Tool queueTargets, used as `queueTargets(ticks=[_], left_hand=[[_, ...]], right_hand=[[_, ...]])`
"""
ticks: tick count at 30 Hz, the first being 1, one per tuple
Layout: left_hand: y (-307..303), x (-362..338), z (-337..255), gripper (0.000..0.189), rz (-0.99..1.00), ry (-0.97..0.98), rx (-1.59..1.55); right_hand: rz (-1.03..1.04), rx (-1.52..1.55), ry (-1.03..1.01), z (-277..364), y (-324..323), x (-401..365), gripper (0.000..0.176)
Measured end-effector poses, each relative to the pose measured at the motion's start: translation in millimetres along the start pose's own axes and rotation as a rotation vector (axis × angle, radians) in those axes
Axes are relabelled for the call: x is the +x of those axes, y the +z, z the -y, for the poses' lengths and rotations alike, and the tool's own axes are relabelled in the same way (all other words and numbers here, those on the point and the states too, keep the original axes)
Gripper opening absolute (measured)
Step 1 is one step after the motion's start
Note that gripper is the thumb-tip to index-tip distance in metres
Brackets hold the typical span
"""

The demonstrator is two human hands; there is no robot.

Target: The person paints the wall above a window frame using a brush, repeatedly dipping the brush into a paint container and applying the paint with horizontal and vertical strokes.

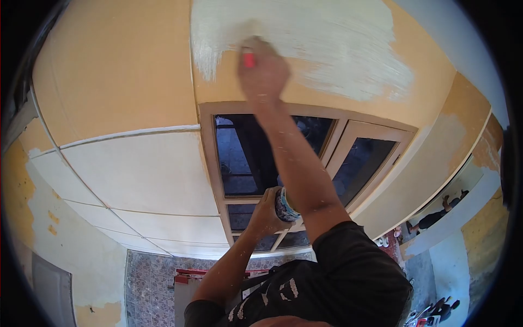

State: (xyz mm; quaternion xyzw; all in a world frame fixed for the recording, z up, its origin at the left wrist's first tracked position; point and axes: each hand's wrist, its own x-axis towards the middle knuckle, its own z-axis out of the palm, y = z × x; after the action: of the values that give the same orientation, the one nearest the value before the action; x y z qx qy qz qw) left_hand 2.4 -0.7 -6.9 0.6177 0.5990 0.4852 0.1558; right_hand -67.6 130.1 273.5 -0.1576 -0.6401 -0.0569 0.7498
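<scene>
My right hand (266, 73) is raised to the wall above the window, closed around a paintbrush (249, 59). The brush's red handle end shows in my fist; its bristle end is smeared by motion against the pale wet paint (294, 32). Ragged pale strokes cover part of the orange-yellow wall (223, 84) there. Lower down, near my chest, my left hand (265, 215) wraps around a paint can (283, 207) with a patterned, paint-marked side. My right forearm hides part of the can, and its contents do not show clearly.
Below the painted patch is a window frame (208, 147) with dark panes. Pale panels (136, 169) line the wall to the left. A red-edged piece (182, 278) stands below me on the tiled floor (147, 278). Another person (433, 219) appears far right, near a motorbike (436, 316).
</scene>
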Motion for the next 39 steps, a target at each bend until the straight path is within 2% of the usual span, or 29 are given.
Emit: queueTargets(ticks=[2,4,5,8,9,10,11,13,17,18,20,22,25,26,28,30,32,34,36,37,38,39], left_hand=[[3,0,0,0.102,-0.069,-0.019,-0.114],[0,-2,-3,0.102,-0.038,-0.032,-0.094],[-1,-3,-4,0.102,-0.017,-0.045,-0.074],[-4,-2,-3,0.105,-0.017,-0.051,-0.035],[-5,-3,-4,0.105,-0.022,-0.051,-0.037],[-5,-2,-6,0.105,-0.013,-0.042,-0.030],[-6,-2,-7,0.105,-0.004,-0.034,-0.023],[-2,-1,0,0.106,-0.001,-0.026,-0.013],[-1,0,0,0.109,0.028,-0.017,0.033],[-2,-1,-1,0.109,0.026,-0.018,0.037],[-4,-1,-4,0.110,0.013,-0.044,0.013],[-5,-1,-4,0.110,0.002,-0.050,0.018],[-4,-1,-2,0.110,-0.004,-0.057,0.016],[-3,-1,-1,0.110,0.004,-0.056,0.018],[-4,-2,2,0.110,-0.011,-0.038,0.013],[-6,0,4,0.110,-0.049,-0.012,0.002],[-5,-1,6,0.109,-0.066,0.005,0.003],[-5,-2,3,0.108,-0.057,-0.020,-0.036],[-4,-1,3,0.104,-0.063,-0.004,-0.027],[-3,-1,2,0.104,-0.063,-0.012,-0.036],[-5,-1,1,0.103,-0.063,-0.012,-0.035],[-5,0,0,0.102,-0.066,-0.011,-0.033]], right_hand=[[0.008,0.104,-0.016,26,9,3,0.011],[0.140,0.270,-0.026,39,4,5,0.009],[0.112,0.167,0.054,32,0,9,0.008],[0.029,0.149,0.149,-35,-47,28,0.009],[0.052,0.056,0.266,-61,-69,33,0.007],[-0.032,0.058,0.194,-91,-91,35,0.003],[-0.127,-0.003,0.097,-123,-112,37,0.008],[-0.217,-0.119,0.168,-151,-150,38,0.002],[-0.205,-0.277,0.239,-133,-158,32,0.004],[-0.135,-0.263,0.221,-117,-146,28,0.003],[-0.136,-0.212,-0.003,-116,-100,11,0.006],[-0.008,-0.177,0.034,-59,-68,4,0.010],[0.057,0.238,-0.132,-10,-19,-7,0.009],[0.061,0.240,-0.136,1,-16,-7,0.009],[0.312,0.337,-0.077,37,-25,10,0.008],[0.090,0.409,-0.230,37,-11,45,0.007],[-0.032,0.183,-0.371,34,-12,100,0.010],[0.037,0.031,-0.613,37,-21,160,0.011],[0.109,-0.233,-0.659,30,-12,185,0.014],[0.156,-0.250,-0.734,25,-10,188,0.013],[0.168,-0.249,-0.733,17,-8,180,0.013],[0.337,-0.359,-0.635,18,-15,164,0.014]])
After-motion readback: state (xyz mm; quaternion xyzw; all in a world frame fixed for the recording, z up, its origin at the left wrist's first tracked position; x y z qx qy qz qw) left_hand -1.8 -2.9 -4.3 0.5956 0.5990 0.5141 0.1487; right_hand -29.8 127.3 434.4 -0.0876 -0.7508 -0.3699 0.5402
